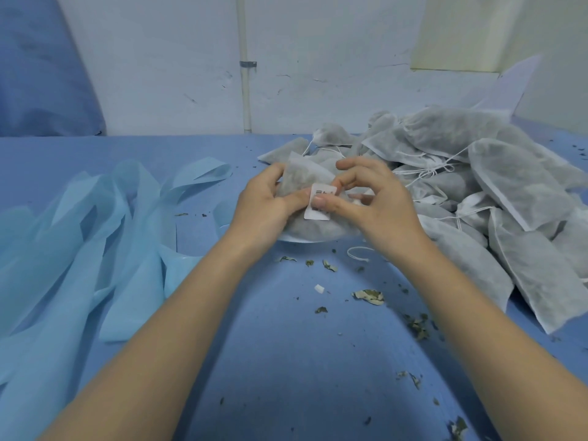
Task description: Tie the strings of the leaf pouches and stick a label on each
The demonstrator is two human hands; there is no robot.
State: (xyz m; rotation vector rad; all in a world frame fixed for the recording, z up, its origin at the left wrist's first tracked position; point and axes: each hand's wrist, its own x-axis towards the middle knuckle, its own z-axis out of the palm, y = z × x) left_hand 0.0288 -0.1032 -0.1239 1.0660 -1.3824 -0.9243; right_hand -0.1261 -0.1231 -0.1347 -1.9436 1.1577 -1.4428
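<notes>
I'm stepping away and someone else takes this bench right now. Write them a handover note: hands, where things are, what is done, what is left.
Left hand: grips the pouch being worked on, held over the blue table.
Right hand: thumb and fingers press the white label onto that pouch.
Pile of pouches: to the right, drawstrings showing; no labels visible on them from here.
Blue fabric strips: lying left.
Leaf crumbs are scattered on the table.
Done: label placed on the held pouch.
Left: press it flat, check its string, then work through the pile.

Dim, bluish, soft light; wide-angle edges bend.
</notes>
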